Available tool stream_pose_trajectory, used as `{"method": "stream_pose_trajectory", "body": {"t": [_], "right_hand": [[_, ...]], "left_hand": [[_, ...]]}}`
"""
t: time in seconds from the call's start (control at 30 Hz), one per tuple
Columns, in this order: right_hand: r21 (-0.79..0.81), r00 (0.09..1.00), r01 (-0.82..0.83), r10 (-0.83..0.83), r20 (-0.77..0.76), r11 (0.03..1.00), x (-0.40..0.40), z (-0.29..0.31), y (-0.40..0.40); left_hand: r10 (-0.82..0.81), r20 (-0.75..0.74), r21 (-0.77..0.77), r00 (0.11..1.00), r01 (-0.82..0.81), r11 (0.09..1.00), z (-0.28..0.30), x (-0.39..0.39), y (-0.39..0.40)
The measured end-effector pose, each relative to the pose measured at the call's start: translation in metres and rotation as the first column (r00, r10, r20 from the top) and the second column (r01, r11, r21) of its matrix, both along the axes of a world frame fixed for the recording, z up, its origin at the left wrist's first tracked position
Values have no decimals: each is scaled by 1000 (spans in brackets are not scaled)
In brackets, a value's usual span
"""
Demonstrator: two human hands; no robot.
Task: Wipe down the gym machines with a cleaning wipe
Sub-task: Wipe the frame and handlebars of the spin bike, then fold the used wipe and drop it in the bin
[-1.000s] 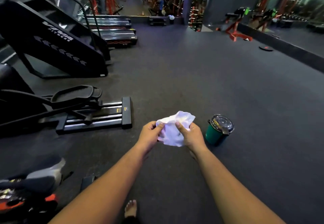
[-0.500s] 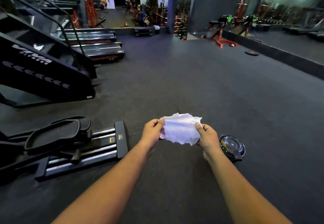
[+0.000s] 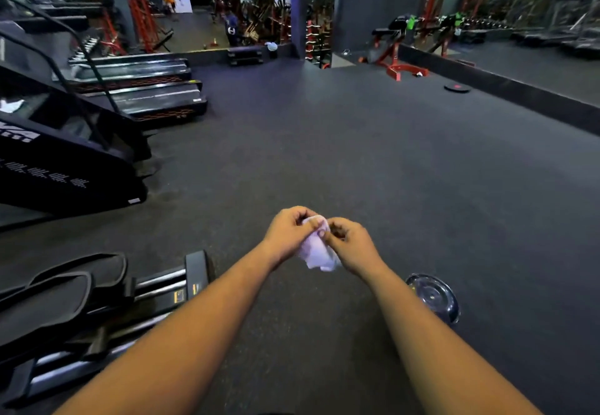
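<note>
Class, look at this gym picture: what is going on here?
A person holds a white wipe bunched between the left hand and right hand, above the dark floor. No machine is being wiped yet. An elliptical stands to the left, and a lidded cup sits on the floor to the right.

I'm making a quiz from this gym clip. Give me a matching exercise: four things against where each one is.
Things:
1 wipe
2 lidded cup
3 elliptical
4 red bench

Places:
A far end, by the mirror
B floor, right of the right arm
C low on the left
D between both hands

Pairs: 1-D, 2-B, 3-C, 4-A
</note>
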State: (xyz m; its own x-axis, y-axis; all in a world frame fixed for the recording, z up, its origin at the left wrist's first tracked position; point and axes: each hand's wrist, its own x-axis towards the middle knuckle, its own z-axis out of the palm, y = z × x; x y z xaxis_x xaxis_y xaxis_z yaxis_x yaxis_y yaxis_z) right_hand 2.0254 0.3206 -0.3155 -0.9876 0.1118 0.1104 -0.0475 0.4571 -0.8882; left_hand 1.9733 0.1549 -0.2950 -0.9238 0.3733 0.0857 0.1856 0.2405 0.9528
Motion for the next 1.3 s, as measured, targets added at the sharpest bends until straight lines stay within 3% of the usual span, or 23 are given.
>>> {"method": "stream_pose_trajectory", "body": {"t": [0.1, 0.27, 0.43, 0.63, 0.77, 0.9, 1.07, 1.23, 1.3], "right_hand": [[-123, 994, 113, -111, 22, 986, -37, 1, 22], [-188, 938, 346, -339, 70, 919, -86, -3, 52], [-189, 859, 512, -502, 100, 838, -133, -16, 89], [-448, 737, 660, -636, 229, 603, -191, -24, 135], [-490, 689, 700, -671, 274, 519, -215, -21, 151], [-628, 616, 712, -708, 346, 313, -225, -23, 167], [-774, 586, 626, -712, 387, 95, -231, -37, 191], [-720, 552, 683, -733, 398, 124, -241, -79, 229], [-688, 573, 702, -721, 390, 185, -247, -95, 235]], "left_hand": [[52, 189, 172, 981, -85, 981, -3, -33, 11], [-160, 420, 92, 893, 133, 987, -31, -73, 42], [-197, 398, 166, 896, 140, 976, -44, -132, 101], [-221, 344, 166, 913, 172, 971, -46, -242, 151], [-275, 330, 190, 903, 221, 956, -36, -288, 180], [-315, 343, 175, 885, 270, 947, -33, -319, 211], [-488, 276, 97, 828, 481, 871, -44, -337, 259], [-556, 371, 48, 744, 583, 811, -73, -345, 323], [-583, 406, 11, 704, 634, 773, -86, -350, 337]]}}
